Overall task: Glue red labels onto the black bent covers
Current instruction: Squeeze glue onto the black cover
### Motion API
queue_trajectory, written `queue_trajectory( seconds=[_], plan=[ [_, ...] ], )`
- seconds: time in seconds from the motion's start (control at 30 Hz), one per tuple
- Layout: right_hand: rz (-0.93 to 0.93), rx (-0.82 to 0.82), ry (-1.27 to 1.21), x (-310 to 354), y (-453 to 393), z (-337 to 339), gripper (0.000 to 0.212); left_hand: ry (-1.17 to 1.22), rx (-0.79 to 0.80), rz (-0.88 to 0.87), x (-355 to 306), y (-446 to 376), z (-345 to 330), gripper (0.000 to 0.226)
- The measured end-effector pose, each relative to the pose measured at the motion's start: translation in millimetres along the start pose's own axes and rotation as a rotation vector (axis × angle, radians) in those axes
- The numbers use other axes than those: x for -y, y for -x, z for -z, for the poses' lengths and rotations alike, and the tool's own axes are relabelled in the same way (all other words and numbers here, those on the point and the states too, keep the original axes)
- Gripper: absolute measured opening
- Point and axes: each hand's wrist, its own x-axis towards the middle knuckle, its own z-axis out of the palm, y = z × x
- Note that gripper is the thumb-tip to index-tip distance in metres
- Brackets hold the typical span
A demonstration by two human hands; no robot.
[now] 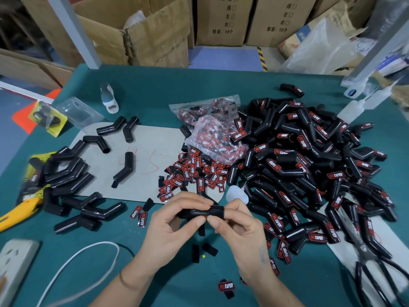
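Above the green table, near its front edge, one black bent cover is pinched at both ends by the left hand and right hand; judged light, glossy, somewhat pliable, best gripped by its ends.

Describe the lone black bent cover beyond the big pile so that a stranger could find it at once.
Start at the large heap of labelled black bent plastic covers on the right of the green table. Look past its far edge: one black bent cover lies alone on bare green. Unlike the heaped ones, it touches nothing.
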Motion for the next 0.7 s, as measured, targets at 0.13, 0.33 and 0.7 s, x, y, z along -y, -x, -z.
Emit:
queue_trajectory(
  seconds=[0.13,0.33,0.7],
  plan=[
    [-0.002,-0.011,0.007,1.0,-0.7,-0.5,0.025,-0.046,0.01,0.054,-1.9,0.5,-0.7,0.024],
    [-0.013,-0.007,0.015,0.4,-1.0,-0.6,0.023,-0.025,0.001,0.086,-4.4,0.4,-0.7,0.022],
    [0.004,0.007,-0.003,2.1,-1.4,-1.2,0.02,0.036,0.002,0.123,-3.5,0.8,-0.9,0.02]
  ],
)
